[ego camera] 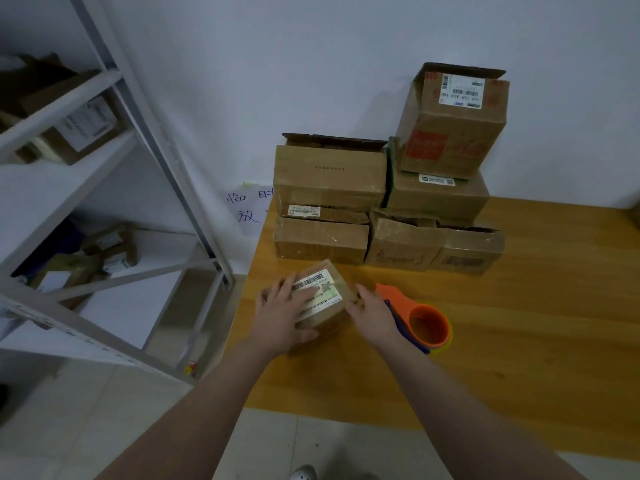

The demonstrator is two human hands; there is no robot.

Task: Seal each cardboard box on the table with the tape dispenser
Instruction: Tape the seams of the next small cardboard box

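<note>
Fingers splayed straight across the shipping label, left hand pressed flat on top of small cardboard box, close to the left edge of the tabletop and about midway along it. Fingers of right hand together and laid against the box's right end, thumb at the near corner, steadying rather than gripping.

Just beside that hand and partly hidden behind it: orange tape dispenser, lying on the wood, held by neither hand.

Along the far edge, against the wall: stacked boxes, some glossy with old tape, the upper left one and the tall box at top right with flaps lifted.

No fresh strip discernible on the small box; state of its seam impossible to tell under the hands. Judged an early stage: one box being squared up, taping not yet begun, pile apparently all to do.
</note>
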